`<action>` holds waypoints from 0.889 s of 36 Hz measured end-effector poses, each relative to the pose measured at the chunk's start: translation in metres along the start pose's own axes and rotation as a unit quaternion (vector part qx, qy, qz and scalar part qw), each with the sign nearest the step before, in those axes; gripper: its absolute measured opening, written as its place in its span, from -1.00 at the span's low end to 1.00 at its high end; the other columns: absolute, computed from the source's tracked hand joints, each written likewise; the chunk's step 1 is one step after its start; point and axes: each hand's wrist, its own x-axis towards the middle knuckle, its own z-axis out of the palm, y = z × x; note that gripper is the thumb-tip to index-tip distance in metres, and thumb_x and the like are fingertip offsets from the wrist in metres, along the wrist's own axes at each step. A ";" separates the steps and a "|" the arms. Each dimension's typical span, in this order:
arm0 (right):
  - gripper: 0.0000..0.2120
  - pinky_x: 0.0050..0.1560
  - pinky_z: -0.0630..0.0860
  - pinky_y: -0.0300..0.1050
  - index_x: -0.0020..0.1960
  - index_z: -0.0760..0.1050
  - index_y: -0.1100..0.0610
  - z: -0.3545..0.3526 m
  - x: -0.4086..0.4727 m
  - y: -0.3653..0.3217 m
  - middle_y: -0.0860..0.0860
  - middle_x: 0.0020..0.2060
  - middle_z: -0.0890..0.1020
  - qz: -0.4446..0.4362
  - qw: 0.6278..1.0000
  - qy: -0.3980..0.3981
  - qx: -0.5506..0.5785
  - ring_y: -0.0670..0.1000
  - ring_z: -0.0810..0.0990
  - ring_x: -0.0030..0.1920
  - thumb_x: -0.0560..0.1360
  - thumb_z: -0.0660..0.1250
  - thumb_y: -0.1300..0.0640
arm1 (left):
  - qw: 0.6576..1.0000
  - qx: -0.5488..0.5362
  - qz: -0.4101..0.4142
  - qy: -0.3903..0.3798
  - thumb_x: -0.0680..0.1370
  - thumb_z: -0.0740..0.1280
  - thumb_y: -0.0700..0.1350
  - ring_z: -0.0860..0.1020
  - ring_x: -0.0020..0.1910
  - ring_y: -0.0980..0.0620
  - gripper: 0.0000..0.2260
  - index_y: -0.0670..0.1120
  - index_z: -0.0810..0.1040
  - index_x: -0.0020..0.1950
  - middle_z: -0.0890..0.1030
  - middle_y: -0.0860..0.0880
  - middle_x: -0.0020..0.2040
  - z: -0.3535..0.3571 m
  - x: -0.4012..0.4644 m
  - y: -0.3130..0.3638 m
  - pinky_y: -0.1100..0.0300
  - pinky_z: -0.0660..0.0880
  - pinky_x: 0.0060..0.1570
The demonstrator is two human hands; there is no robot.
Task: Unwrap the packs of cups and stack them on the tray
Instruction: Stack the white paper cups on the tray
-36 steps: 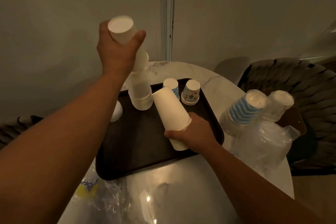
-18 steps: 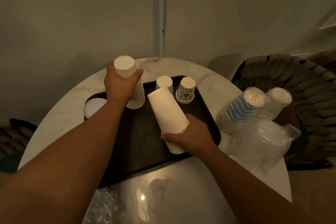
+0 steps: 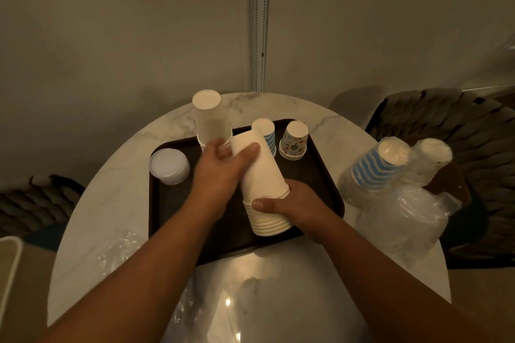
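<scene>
stacking is the step in hand. from the left: a lid (image 3: 169,166) on the tray (image 3: 320,175), then a finished white stack (image 3: 210,120). the left hand (image 3: 216,175) wraps the top of the tilted cups (image 3: 262,178), the right hand (image 3: 295,203) grips their base, over the tray. wrapped packs (image 3: 376,167) wait right on the counter (image 3: 111,203). next move, i'd say: stand the cups upright, squarely.

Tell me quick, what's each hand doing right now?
Left hand: grips the upper part of the white cup stack.
Right hand: grips the same stack lower down.
</scene>
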 end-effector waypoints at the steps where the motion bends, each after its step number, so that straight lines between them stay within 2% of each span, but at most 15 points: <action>1: -0.33 0.16 0.57 0.04 0.11 0.60 0.05 0.001 -0.002 -0.002 -0.02 -0.01 0.71 -0.001 1.000 -0.016 0.013 -0.03 0.67 0.03 0.05 0.63 -0.15 | 0.998 -0.026 -0.038 -0.039 0.30 0.59 0.07 0.66 0.05 -0.03 -0.41 -0.11 0.53 0.24 0.68 -0.07 0.06 0.002 -0.002 0.000 0.02 0.60 0.03; 2: -0.40 0.17 0.57 0.04 0.11 0.60 0.06 0.002 -0.004 -0.004 0.00 0.00 0.71 -0.005 0.999 -0.029 0.023 -0.01 0.67 0.04 0.12 0.64 -0.05 | 0.995 -0.053 -0.058 -0.058 0.34 0.56 0.01 0.66 0.04 -0.12 -0.51 -0.13 0.56 0.20 0.69 -0.12 0.03 0.004 -0.005 0.002 -0.05 0.61 0.01; 4: -0.49 0.17 0.57 0.04 0.12 0.60 0.08 0.005 -0.006 -0.005 0.03 0.00 0.71 -0.014 0.999 -0.034 0.023 0.01 0.67 0.04 0.20 0.65 0.11 | 0.993 -0.081 -0.067 -0.045 0.42 0.50 -0.14 0.67 -0.02 -0.15 -0.71 -0.14 0.59 0.11 0.70 -0.16 -0.04 0.009 -0.009 0.006 -0.03 0.63 -0.06; 6: -0.42 0.14 0.58 0.05 0.11 0.59 0.04 0.010 -0.007 -0.007 -0.01 -0.02 0.71 -0.018 1.000 -0.005 -0.011 -0.04 0.68 0.00 0.14 0.67 -0.01 | 0.995 -0.081 -0.061 -0.007 0.40 0.52 -0.18 0.67 -0.06 -0.14 -0.76 -0.10 0.60 0.03 0.69 -0.15 -0.09 0.016 -0.012 0.008 -0.04 0.64 -0.09; 8: -0.27 0.11 0.59 0.04 0.12 0.56 0.00 0.014 -0.009 -0.010 -0.06 0.00 0.69 -0.016 0.996 0.032 -0.077 -0.07 0.66 0.00 0.01 0.63 -0.22 | 0.995 -0.073 -0.056 0.034 0.32 0.58 -0.15 0.68 -0.08 -0.12 -0.72 -0.05 0.60 -0.04 0.69 -0.12 -0.11 0.021 -0.013 0.007 -0.09 0.63 -0.05; 10: -0.26 0.10 0.56 -0.04 0.14 0.52 0.00 0.017 -0.014 -0.016 -0.07 0.05 0.65 -0.025 0.987 0.066 -0.143 -0.06 0.62 0.04 0.05 0.62 -0.24 | 0.994 -0.059 -0.058 0.065 0.14 0.62 -0.01 0.68 -0.08 -0.09 -0.57 -0.02 0.59 -0.07 0.69 -0.09 -0.09 0.023 -0.011 0.005 -0.11 0.63 -0.02; 12: -0.29 0.03 0.50 -0.17 0.18 0.49 0.02 0.019 -0.018 -0.020 -0.04 0.08 0.62 -0.042 0.977 0.098 -0.183 -0.04 0.60 0.08 0.13 0.62 -0.20 | 0.994 -0.049 -0.051 0.086 0.00 0.57 0.12 0.68 -0.08 -0.07 -0.44 0.00 0.59 -0.06 0.69 -0.07 -0.07 0.025 -0.010 0.003 -0.11 0.62 -0.01; 15: -0.27 -0.04 0.43 -0.24 0.20 0.47 0.03 0.020 -0.017 -0.017 -0.05 0.07 0.62 -0.060 0.965 0.136 -0.214 -0.05 0.59 0.08 0.14 0.60 -0.23 | 0.991 -0.032 -0.037 0.122 -0.01 0.54 0.21 0.67 -0.07 -0.02 -0.38 0.02 0.58 -0.02 0.68 -0.03 -0.04 0.028 -0.008 0.002 -0.09 0.61 0.02; 20: -0.24 0.02 0.56 -0.08 0.18 0.46 0.03 0.019 -0.009 -0.015 -0.04 0.04 0.63 -0.081 0.951 0.174 -0.240 -0.02 0.61 0.05 0.10 0.58 -0.28 | 0.987 -0.022 -0.016 0.159 0.03 0.53 0.23 0.66 -0.10 0.03 -0.40 0.01 0.58 -0.01 0.67 0.01 -0.06 0.032 -0.004 0.010 -0.04 0.61 0.01; 24: -0.25 0.03 0.53 -0.11 0.21 0.46 0.05 0.007 -0.006 -0.014 -0.02 0.10 0.62 -0.071 0.958 0.181 -0.212 -0.03 0.58 0.07 0.13 0.62 -0.17 | 0.984 0.028 0.053 0.168 0.20 0.59 0.14 0.65 -0.13 0.04 -0.60 0.02 0.56 -0.10 0.64 0.07 -0.16 0.022 0.018 0.048 0.08 0.60 -0.10; 27: -0.24 -0.01 0.45 -0.19 0.25 0.44 0.05 0.001 -0.004 -0.007 -0.03 0.15 0.58 -0.054 0.969 0.176 -0.165 -0.11 0.50 0.04 0.15 0.64 -0.11 | 0.968 0.092 0.164 0.164 0.22 0.58 0.17 0.61 -0.03 0.11 -0.47 0.02 0.52 0.09 0.62 0.09 0.00 0.005 0.041 0.089 0.11 0.58 -0.01; 29: -0.23 0.00 0.46 -0.18 0.27 0.43 0.05 0.000 -0.002 -0.003 -0.04 0.16 0.56 -0.052 0.972 0.178 -0.144 -0.10 0.48 0.06 0.15 0.64 -0.10 | 0.952 0.117 0.239 0.153 0.26 0.57 0.15 0.57 0.06 0.14 -0.38 0.06 0.42 0.22 0.57 0.11 0.11 -0.003 0.050 0.111 0.20 0.54 0.05; 32: -0.22 0.00 0.46 -0.18 0.27 0.41 0.04 0.001 0.001 0.000 -0.09 0.11 0.53 -0.050 0.973 0.175 -0.141 -0.10 0.48 0.06 0.15 0.64 -0.12 | 0.933 0.143 0.293 0.152 0.27 0.57 0.15 0.54 0.11 0.15 -0.30 0.04 0.37 0.31 0.53 0.11 0.16 -0.008 0.065 0.124 0.28 0.51 0.06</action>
